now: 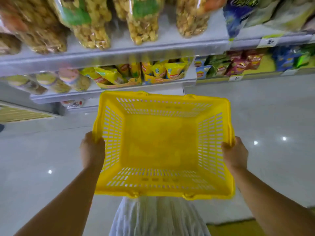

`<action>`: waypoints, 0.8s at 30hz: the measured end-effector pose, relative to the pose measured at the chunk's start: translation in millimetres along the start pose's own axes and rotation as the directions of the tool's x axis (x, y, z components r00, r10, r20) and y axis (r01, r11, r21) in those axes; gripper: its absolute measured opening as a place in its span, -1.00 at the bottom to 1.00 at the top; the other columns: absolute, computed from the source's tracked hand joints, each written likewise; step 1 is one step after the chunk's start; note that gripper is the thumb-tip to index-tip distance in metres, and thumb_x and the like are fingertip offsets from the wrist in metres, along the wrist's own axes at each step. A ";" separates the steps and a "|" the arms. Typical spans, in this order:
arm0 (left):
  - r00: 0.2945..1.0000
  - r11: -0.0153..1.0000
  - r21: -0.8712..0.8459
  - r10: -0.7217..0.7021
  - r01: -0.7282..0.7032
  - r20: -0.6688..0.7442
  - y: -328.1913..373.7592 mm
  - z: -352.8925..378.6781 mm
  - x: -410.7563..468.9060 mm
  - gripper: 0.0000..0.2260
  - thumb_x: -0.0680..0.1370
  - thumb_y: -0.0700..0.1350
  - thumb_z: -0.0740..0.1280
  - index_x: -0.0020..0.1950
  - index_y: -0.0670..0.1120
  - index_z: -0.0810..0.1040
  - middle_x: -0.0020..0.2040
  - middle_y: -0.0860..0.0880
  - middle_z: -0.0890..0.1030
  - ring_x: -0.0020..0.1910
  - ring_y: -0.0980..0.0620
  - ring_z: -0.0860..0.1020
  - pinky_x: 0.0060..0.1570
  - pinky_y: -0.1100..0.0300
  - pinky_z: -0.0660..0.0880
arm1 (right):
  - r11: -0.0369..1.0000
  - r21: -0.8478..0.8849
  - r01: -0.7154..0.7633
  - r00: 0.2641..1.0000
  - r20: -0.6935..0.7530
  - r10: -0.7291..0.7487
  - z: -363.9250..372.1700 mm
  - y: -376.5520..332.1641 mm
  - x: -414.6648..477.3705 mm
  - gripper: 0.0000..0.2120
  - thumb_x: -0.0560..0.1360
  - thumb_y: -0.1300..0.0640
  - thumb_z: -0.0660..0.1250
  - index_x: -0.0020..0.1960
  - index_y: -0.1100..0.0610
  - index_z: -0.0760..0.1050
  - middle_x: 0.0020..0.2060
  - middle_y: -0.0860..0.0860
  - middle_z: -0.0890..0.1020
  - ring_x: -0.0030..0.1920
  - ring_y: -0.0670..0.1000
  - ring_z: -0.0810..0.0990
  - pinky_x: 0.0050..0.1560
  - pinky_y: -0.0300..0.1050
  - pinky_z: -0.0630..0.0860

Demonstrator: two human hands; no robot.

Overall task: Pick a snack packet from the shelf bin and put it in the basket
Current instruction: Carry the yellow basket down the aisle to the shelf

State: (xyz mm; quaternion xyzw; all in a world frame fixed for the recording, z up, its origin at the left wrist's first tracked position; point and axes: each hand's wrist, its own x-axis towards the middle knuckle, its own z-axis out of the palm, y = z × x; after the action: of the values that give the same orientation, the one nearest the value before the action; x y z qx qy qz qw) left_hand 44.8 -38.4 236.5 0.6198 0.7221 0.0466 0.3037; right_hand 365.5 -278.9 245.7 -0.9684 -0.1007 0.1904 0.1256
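Observation:
A yellow plastic basket (112, 130) with slotted walls hangs in the air in front of me, and nothing lies in it. My left hand (92, 150) grips its left rim. My right hand (236, 154) grips its right rim. Beyond the basket, a yellow shelf bin (163, 80) on the lower shelf holds several yellow snack packets (172, 70). A second yellow bin (117, 84) with more yellow packets sits just left of it.
The upper shelf (119, 53) carries large clear bags of fried snacks (92, 28). Small blue, green and red packets (238, 65) fill the lower shelf at right, round tubs (64, 80) at left. Glossy white floor (272, 116) surrounds me.

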 end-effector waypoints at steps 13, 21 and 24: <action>0.918 0.923 0.024 0.379 -0.384 0.116 142.4 -66.3 -97.7 -0.77 0.53 -0.24 0.31 0.14 -0.32 0.46 0.04 -0.43 0.54 0.04 -0.41 0.51 -0.07 -0.16 0.41 | 0.959 0.211 -0.190 0.934 -0.264 0.243 -172.6 75.7 -82.0 -0.82 0.49 0.26 0.34 -0.04 0.39 0.47 -0.15 0.43 0.57 -0.08 0.40 0.55 -0.10 0.14 0.42; 0.748 0.766 0.023 0.620 -0.642 0.235 277.4 7.8 -158.4 -0.76 0.51 -0.24 0.34 0.14 -0.29 0.48 0.00 -0.42 0.56 0.01 -0.41 0.53 -0.12 -0.13 0.41 | 0.829 0.425 -0.363 0.806 -0.304 0.508 -225.0 184.0 -68.5 -0.84 0.49 0.23 0.36 -0.16 0.30 0.44 -0.34 0.26 0.46 -0.28 0.19 0.43 -0.24 0.04 0.30; 0.694 0.721 0.002 0.666 -0.693 0.272 334.1 43.3 -189.7 -0.84 0.50 -0.25 0.33 0.05 -0.27 0.50 -0.06 -0.41 0.56 -0.04 -0.42 0.53 -0.20 -0.07 0.34 | 0.783 0.477 -0.400 0.758 -0.308 0.575 -248.7 219.5 -51.4 -0.88 0.47 0.23 0.38 -0.16 0.21 0.44 -0.34 0.16 0.42 -0.27 0.09 0.37 -0.23 -0.03 0.24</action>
State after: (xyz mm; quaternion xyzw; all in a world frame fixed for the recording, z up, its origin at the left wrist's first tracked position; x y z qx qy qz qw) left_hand 364.9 -151.1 421.9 0.8584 0.3982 0.0384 0.3211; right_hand 449.2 -550.4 424.4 -0.9331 0.2303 0.0101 0.2761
